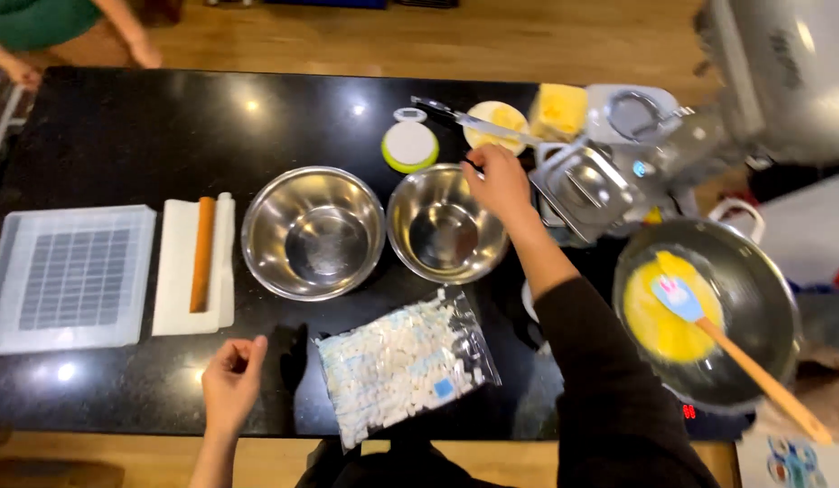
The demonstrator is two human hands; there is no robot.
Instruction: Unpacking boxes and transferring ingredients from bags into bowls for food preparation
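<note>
My right hand [499, 181] reaches across the black counter [130, 136] and closes its fingers on the far rim of the right steel bowl [442, 239], which looks empty. A second, larger empty steel bowl [313, 233] stands just left of it. My left hand [231, 380] rests near the counter's front edge with fingers loosely curled and nothing in them. Between my arms lies a clear bag of small white marshmallows [403, 363].
A wooden rolling pin [202, 253] lies on a white folded sheet, beside a translucent grid mould [71, 276]. Behind the bowls are a round white scale [409, 145], a dish of butter [496, 122] and a yellow block [557, 108]. A pan [754, 298] holds yellow melt and a spatula [681, 298]. Another person's hand [146, 54] is at the far left.
</note>
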